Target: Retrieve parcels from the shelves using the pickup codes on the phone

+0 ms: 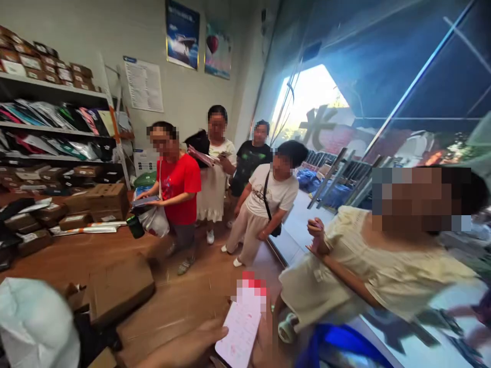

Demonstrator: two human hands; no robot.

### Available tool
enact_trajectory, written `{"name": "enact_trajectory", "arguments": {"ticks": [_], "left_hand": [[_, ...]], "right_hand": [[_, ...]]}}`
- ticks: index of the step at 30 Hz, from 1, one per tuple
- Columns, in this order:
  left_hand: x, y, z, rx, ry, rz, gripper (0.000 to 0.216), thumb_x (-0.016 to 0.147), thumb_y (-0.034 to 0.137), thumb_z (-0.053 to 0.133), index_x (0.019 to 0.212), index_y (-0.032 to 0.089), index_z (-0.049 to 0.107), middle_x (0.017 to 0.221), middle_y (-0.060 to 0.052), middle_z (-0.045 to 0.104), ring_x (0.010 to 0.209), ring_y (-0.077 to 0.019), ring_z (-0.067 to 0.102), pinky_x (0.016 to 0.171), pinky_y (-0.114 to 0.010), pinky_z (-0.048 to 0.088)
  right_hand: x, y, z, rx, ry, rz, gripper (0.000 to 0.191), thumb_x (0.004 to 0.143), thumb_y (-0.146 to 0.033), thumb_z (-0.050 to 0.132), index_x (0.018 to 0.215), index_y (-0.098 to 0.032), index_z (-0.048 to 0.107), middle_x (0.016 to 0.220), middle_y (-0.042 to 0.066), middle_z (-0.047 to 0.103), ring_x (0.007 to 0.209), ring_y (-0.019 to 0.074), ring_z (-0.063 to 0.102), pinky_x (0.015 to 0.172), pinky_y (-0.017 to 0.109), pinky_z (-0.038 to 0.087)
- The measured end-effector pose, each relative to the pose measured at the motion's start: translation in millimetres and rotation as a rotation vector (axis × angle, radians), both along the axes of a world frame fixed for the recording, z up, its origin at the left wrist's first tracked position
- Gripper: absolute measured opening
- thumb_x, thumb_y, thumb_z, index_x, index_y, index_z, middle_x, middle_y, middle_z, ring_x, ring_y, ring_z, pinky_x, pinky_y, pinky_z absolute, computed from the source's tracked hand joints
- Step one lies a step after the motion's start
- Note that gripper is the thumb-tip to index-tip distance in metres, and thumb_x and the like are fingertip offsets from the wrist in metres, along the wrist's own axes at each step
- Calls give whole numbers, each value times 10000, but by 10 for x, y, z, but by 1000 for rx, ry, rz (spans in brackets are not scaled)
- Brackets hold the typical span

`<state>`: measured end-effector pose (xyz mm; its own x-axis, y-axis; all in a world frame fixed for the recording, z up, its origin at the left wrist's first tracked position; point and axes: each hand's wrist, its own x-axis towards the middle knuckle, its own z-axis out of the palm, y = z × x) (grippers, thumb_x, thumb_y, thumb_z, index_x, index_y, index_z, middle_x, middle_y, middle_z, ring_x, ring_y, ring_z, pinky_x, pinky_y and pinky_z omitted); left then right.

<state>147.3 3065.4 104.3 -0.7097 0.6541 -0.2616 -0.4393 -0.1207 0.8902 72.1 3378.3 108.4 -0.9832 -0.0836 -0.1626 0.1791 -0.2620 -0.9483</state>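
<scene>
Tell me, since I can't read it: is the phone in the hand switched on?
On. The phone, held in a hand at the bottom edge, has a lit pale screen with reddish marks; its contents are blurred.

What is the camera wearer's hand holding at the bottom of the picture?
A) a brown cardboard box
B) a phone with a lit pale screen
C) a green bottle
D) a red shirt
B: the hand at the bottom edge grips a phone whose pale screen faces up; the cardboard box lies apart on the wooden floor, untouched.
</scene>
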Motion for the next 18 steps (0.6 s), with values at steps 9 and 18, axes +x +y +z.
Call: {"name": "enact_trajectory", "arguments": {"ticks": [9,18], "left_hand": [[1149,-335,-118,194,-133,209,761,655,179,677,1337,310,368,1273,-43,506,1035,-224,552,786,-327,502],[1644,-763,169,204,-157,354,911,741,296,519,1419,302,-89,1133,-134,594,917,-309,619,387,-273,520]], "right_hand": [[1258,-1176,-12,-238,-28,-24,332,859,-449,502,961,-147,594,894,39,644,742,174,615,657,356,533],[1813,-2675,46,-133,-72,-5,721,657,-804,372,759,-154,668,726,102,712,690,261,667,641,385,533]]}}
